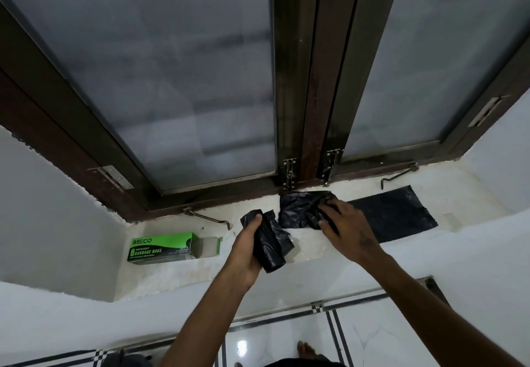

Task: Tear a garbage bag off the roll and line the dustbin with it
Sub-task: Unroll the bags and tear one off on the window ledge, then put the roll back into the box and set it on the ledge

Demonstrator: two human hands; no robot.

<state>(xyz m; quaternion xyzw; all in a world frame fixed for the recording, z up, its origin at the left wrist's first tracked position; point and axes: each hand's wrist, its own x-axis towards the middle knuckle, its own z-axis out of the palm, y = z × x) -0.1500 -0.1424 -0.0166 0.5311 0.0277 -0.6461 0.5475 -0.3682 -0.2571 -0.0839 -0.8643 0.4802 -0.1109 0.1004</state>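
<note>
- Bare toes (306,353) show at the bottom edge on the glossy tiled floor (372,335).
- White window sill (177,269) runs wide, walled at both ends, the closed frosted window (183,79) behind it.
- Flat black bag (398,214) lies right, near the sill's front edge.
- Right hand (347,229) presses spread fingers on a crumpled garbage bag (298,209) against the frame.
- Left hand (246,249) grips the roll (268,244), fingers curled round it, above the sill's front.
- Green box (160,247) lies open, left, well apart.

One head cam, wide-angle, looking fwd and down, close over the window sill (329,254) and floor (286,335).
</note>
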